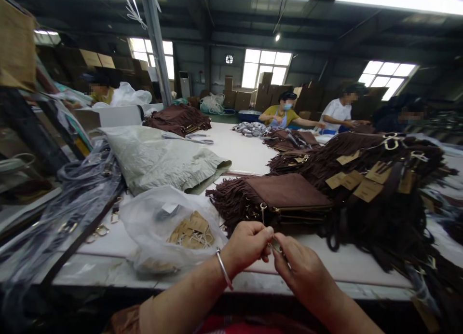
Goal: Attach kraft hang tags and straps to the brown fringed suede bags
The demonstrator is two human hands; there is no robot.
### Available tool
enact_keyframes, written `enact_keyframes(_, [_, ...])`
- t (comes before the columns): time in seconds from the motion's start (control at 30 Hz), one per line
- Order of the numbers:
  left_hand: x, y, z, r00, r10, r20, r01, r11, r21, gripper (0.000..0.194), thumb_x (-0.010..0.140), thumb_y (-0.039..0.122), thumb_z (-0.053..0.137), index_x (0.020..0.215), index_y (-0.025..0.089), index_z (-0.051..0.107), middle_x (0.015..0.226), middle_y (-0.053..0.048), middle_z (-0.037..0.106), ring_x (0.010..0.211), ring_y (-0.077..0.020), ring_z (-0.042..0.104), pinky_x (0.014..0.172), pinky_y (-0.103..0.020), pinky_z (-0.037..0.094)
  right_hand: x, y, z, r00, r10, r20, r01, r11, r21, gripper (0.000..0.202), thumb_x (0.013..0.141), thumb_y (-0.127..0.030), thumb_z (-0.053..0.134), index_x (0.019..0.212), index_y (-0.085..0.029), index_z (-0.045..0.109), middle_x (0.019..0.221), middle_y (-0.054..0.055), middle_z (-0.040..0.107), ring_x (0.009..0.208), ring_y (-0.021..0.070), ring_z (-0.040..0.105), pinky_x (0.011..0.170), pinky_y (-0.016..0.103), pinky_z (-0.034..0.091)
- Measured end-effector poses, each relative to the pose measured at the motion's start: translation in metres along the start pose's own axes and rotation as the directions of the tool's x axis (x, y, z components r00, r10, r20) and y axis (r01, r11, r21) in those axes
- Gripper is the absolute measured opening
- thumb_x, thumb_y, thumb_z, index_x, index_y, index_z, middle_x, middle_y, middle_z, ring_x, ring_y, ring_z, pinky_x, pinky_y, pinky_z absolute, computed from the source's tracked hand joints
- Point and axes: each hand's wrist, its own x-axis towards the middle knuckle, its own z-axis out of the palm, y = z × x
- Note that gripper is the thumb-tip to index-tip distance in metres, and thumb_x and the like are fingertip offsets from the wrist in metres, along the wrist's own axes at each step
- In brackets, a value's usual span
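Note:
Near the table's front edge my left hand (248, 244) and my right hand (300, 264) meet, fingertips almost touching. Between the right thumb and fingers shows a small metal piece (279, 249), perhaps a clasp; its exact kind is unclear. My left hand is pinched closed at the same spot, and what it grips is hidden by the fingers. Just behind them lies a stack of brown fringed bags (289, 191), zipper edges facing me. A metal zipper pull (263, 208) hangs from the stack down toward my left fingertips.
Left of my hands sits a clear plastic bag (144, 223) of cardboard tags (193, 230) with white strings. A pale sack (162, 155) lies behind it, plastic-wrapped straps (87, 189) further left. Tagged fringed bags (376, 179) pile up at right. Co-workers (285, 114) work across the table.

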Motion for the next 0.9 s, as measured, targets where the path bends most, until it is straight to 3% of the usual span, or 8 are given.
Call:
enact_keyframes(0.2, [0.006, -0.004, -0.008, 0.999, 0.046, -0.001, -0.046, 0.986, -0.157, 0.041, 0.083, 0.054, 0.056, 0.072, 0.015, 0.059, 0.060, 0.000, 0.060, 0.045, -0.0082, 0.050, 0.046, -0.021, 0.040, 0.010, 0.011, -0.005, 0.999, 0.039, -0.014, -0.039, 0.999, -0.001, 0.030, 0.096, -0.020, 0.047, 0.125, -0.016, 0.048, 0.099, 0.011, 0.071, 0.087, 0.0238, 0.071, 0.072, 0.035, 0.061])
enact_keyframes(0.4, [0.006, -0.007, -0.006, 0.995, 0.104, -0.011, -0.105, 0.988, -0.114, 0.035, 0.085, 0.046, 0.057, 0.067, 0.016, 0.056, 0.058, 0.001, 0.057, 0.046, -0.0083, 0.049, 0.048, -0.021, 0.040, 0.013, 0.011, -0.003, 1.000, 0.024, -0.017, -0.024, 0.999, -0.029, 0.027, 0.096, -0.020, 0.047, 0.122, -0.016, 0.050, 0.093, 0.011, 0.071, 0.082, 0.0230, 0.070, 0.070, 0.035, 0.060])
enact_keyframes(0.47, [0.008, -0.009, -0.008, 0.990, 0.117, -0.073, -0.123, 0.990, -0.074, 0.033, 0.087, 0.043, 0.055, 0.069, 0.015, 0.057, 0.059, 0.000, 0.058, 0.048, -0.0092, 0.050, 0.049, -0.022, 0.042, 0.014, 0.013, -0.003, 1.000, 0.024, -0.018, -0.024, 0.999, -0.046, 0.027, 0.096, -0.020, 0.047, 0.122, -0.016, 0.049, 0.094, 0.011, 0.070, 0.081, 0.0229, 0.070, 0.070, 0.034, 0.060])
enact_keyframes(0.53, [0.013, -0.012, -0.011, 0.965, 0.158, -0.207, -0.159, 0.987, 0.011, 0.027, 0.088, 0.038, 0.054, 0.075, 0.015, 0.061, 0.063, -0.001, 0.060, 0.054, -0.0109, 0.054, 0.053, -0.023, 0.044, 0.016, 0.016, -0.004, 1.000, 0.016, -0.023, -0.018, 0.997, -0.076, 0.028, 0.096, -0.020, 0.047, 0.123, -0.016, 0.049, 0.094, 0.011, 0.070, 0.081, 0.0227, 0.070, 0.070, 0.034, 0.059])
enact_keyframes(0.63, [0.023, -0.014, -0.012, 0.884, 0.279, -0.375, -0.224, 0.957, 0.183, 0.018, 0.087, 0.030, 0.055, 0.086, 0.016, 0.066, 0.079, -0.003, 0.067, 0.071, -0.0141, 0.061, 0.066, -0.025, 0.048, 0.022, 0.021, -0.003, 0.999, -0.008, -0.040, 0.003, 0.993, -0.121, 0.027, 0.096, -0.020, 0.047, 0.122, -0.014, 0.049, 0.094, 0.012, 0.070, 0.082, 0.0224, 0.070, 0.071, 0.034, 0.059])
enact_keyframes(0.73, [0.032, -0.012, -0.007, 0.831, 0.383, -0.403, -0.234, 0.898, 0.371, 0.014, 0.083, 0.027, 0.060, 0.087, 0.017, 0.068, 0.087, -0.004, 0.066, 0.078, -0.0157, 0.060, 0.074, -0.027, 0.047, 0.029, 0.025, -0.001, 0.997, -0.029, -0.071, 0.019, 0.991, -0.134, 0.026, 0.097, -0.023, 0.046, 0.119, -0.011, 0.052, 0.094, 0.013, 0.070, 0.081, 0.0224, 0.069, 0.070, 0.034, 0.058])
enact_keyframes(0.9, [0.037, -0.011, -0.002, 0.789, 0.495, -0.364, -0.228, 0.786, 0.574, 0.008, 0.082, 0.020, 0.059, 0.074, 0.018, 0.060, 0.080, -0.002, 0.059, 0.075, -0.0161, 0.056, 0.071, -0.028, 0.043, 0.038, 0.029, 0.004, 0.997, -0.026, -0.070, 0.014, 0.986, -0.168, 0.028, 0.098, -0.025, 0.043, 0.117, -0.007, 0.054, 0.094, 0.014, 0.069, 0.080, 0.0225, 0.068, 0.070, 0.034, 0.057])
